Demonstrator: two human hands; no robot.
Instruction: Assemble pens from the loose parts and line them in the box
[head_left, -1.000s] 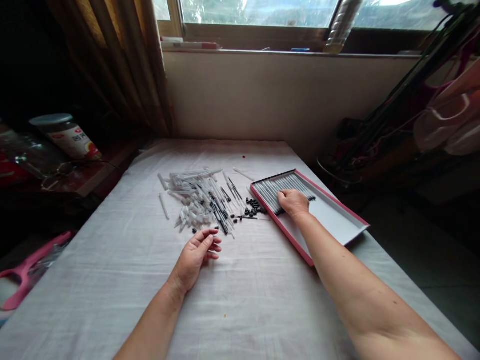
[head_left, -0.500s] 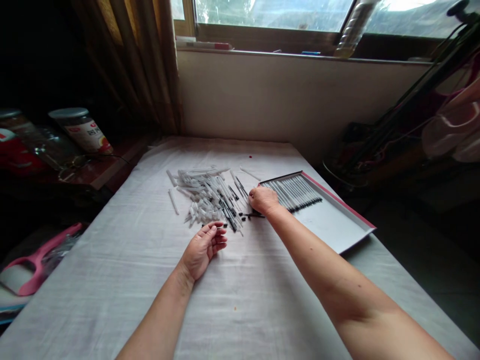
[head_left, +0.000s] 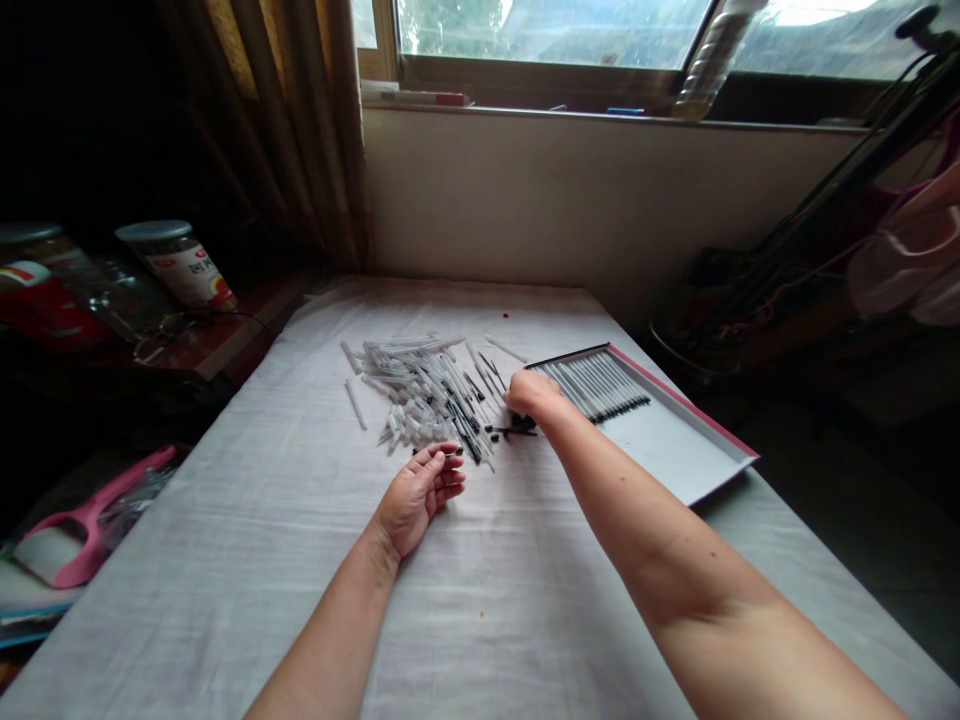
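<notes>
A heap of clear pen tubes and black refills (head_left: 424,385) lies in the middle of the white cloth-covered table (head_left: 480,600). Small black caps (head_left: 501,430) are scattered at its right edge. My right hand (head_left: 531,392) hovers over those caps with fingers curled down; what it pinches, if anything, is hidden. My left hand (head_left: 418,496) rests palm up on the cloth, just below the heap, fingers loosely bent and apart, holding nothing. A shallow red-rimmed box lid (head_left: 686,460) to the right holds a row of assembled pens (head_left: 596,385).
Jars (head_left: 180,263) stand on a dark side shelf to the left. A pink-handled tool (head_left: 90,515) lies at the lower left. A wall and window sill rise behind the table. Cloth and poles crowd the right side beyond the table's edge.
My right hand left the row of pens in the box lid and moved left to the black caps beside the heap. My left hand stayed nearly still on the cloth.
</notes>
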